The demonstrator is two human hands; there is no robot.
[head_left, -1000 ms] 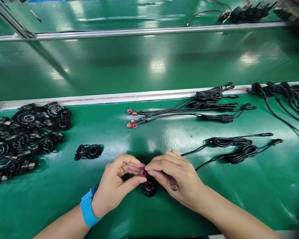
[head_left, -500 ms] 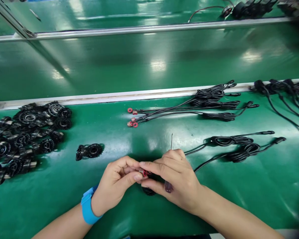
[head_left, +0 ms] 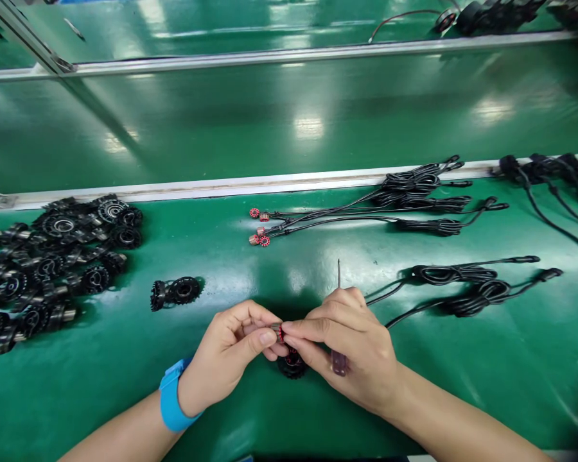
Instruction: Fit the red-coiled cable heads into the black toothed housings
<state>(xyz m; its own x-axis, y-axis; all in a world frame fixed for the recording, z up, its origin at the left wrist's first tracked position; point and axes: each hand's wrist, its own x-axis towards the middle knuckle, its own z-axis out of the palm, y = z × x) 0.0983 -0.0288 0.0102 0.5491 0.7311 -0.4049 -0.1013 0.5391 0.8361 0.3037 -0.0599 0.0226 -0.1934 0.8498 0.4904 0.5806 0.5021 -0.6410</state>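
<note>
Between the fingertips of both hands is a small red and copper coil part. My left hand, with a blue band at the wrist, pinches its left side. The thumb and index finger of my right hand hold its right side. A screwdriver is also tucked in my right hand, its thin shaft pointing away from me. Just below the fingertips sits a round black toothed part, partly covered by the fingers. Black cable runs out from behind my right hand.
Black toothed metal parts lie heaped at the left, with two more nearer the middle. Coiled cables with red coil ends lie behind the hands. A white-edged ledge crosses the back; more cables hang at the right.
My right fingers have shifted slightly on the coil part, and more of it shows. The black toothed part below is less covered. The whole view has moved a little.
</note>
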